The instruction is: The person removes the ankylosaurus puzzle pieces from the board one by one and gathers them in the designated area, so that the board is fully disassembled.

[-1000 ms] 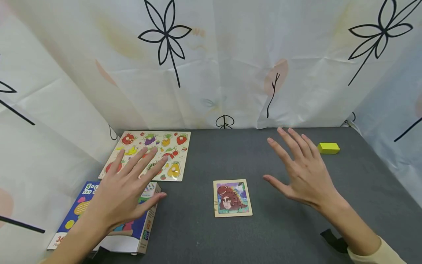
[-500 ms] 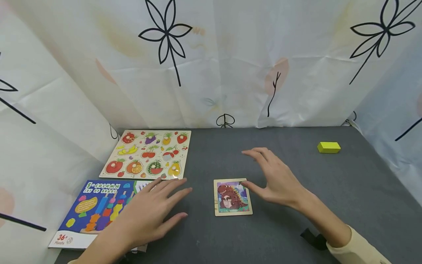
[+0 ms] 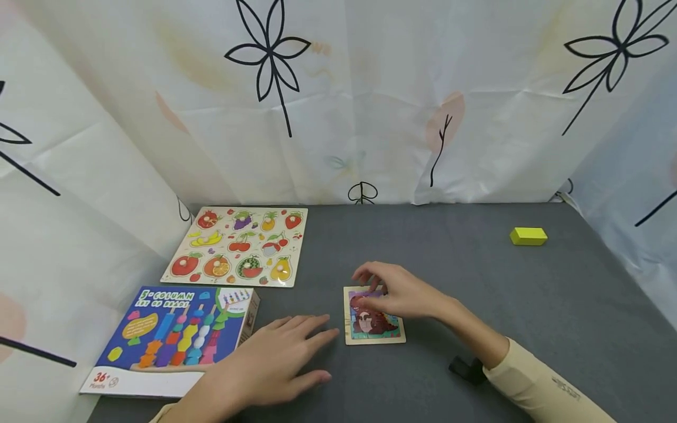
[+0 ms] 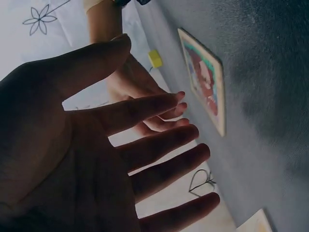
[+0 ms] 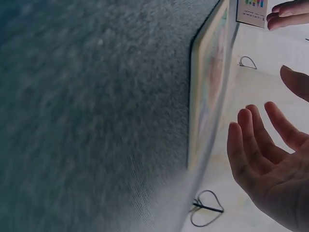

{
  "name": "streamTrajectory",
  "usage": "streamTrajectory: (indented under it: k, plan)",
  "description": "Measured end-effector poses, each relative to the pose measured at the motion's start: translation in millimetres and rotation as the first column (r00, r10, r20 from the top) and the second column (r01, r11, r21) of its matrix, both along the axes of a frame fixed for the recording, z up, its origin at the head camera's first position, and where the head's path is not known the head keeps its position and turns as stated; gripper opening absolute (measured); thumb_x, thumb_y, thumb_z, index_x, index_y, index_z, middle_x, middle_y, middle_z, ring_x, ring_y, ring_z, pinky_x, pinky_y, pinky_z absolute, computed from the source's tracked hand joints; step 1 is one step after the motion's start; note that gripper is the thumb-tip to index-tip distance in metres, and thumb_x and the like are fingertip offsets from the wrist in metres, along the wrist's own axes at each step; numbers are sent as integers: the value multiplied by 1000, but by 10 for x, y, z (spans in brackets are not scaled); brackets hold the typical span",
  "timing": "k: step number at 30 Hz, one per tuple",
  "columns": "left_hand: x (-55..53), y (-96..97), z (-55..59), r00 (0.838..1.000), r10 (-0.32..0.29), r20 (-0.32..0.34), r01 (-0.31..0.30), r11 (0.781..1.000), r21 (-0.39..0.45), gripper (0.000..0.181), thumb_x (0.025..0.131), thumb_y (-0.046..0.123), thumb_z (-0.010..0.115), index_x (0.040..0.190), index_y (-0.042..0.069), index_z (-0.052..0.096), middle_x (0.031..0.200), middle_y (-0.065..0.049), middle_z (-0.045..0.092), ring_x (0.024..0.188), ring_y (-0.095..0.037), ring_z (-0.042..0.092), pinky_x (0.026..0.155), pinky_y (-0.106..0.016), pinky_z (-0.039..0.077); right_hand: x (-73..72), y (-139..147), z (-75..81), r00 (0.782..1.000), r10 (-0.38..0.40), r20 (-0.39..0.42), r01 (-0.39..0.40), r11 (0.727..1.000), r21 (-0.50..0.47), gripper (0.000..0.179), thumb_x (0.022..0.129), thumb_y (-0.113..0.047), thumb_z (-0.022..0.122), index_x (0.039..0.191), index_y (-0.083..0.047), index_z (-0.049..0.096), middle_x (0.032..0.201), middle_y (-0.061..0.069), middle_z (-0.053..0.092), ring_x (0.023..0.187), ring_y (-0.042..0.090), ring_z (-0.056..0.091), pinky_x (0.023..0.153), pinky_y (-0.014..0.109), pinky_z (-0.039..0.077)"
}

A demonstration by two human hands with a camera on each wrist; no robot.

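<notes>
A small wooden jigsaw puzzle (image 3: 365,325) with a brown dinosaur picture lies flat on the dark grey table. Above its upper right part hovers my right hand (image 3: 404,292), fingers loosely bent and holding nothing; the right wrist view shows this hand (image 5: 275,159) apart from the puzzle's wooden frame (image 5: 195,96). To the left of the puzzle is my left hand (image 3: 275,361), its fingers spread and pointing toward it. Nothing lies in the left palm (image 4: 91,159) in the left wrist view.
A board of fruit pictures (image 3: 288,247) lies at the back left. In front of it sits a blue and white bead-set box (image 3: 169,335), partly beside my left forearm. A yellow block (image 3: 529,236) rests at the back right. Patterned white cloth (image 3: 359,117) hangs behind the table.
My right hand has moved left and down from the table's right side to over the puzzle. My left hand has moved right, off the fruit board and box, toward the puzzle.
</notes>
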State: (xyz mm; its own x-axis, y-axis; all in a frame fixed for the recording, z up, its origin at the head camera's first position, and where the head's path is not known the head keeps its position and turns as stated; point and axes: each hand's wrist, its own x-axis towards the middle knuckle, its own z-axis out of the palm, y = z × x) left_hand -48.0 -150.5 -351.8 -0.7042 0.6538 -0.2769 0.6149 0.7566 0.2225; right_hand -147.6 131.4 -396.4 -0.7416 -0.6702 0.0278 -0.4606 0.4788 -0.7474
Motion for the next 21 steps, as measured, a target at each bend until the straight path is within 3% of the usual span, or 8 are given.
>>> streamTrajectory:
  k: [5,9,15,21]
  plan:
    - [-30,54,-107,999,29,23,-29,999,-14,69,104,60,64,161,23,54,169,-6,50,153,-31,53,119,-59,49,-119,-70,-109,996,68,59,-70,997,30,40,102,-26,77,131,-2,68,118,13,75,103,16,73,88,27,61]
    - [-66,113,-180,997,49,53,-48,999,-18,71,104,59,65,162,22,52,171,-9,47,155,-33,51,120,-59,48,-211,-97,-154,994,70,80,-74,996,54,35,101,-22,78,127,-1,70,112,11,75,98,10,72,86,23,60]
    - [-130,234,-263,993,66,93,-64,998,-27,76,103,59,66,167,25,44,176,-12,39,159,-35,45,122,-59,46,-296,-116,-149,997,52,59,-58,992,108,31,96,-18,83,120,-1,72,101,9,74,85,4,65,79,20,56]
    - [-177,344,-338,989,104,104,-101,994,-32,79,102,56,69,170,29,39,178,-16,32,163,-40,38,122,-63,45,-290,-164,-145,999,46,20,-49,984,170,32,93,-18,86,117,-3,73,97,6,72,78,2,59,75,19,53]
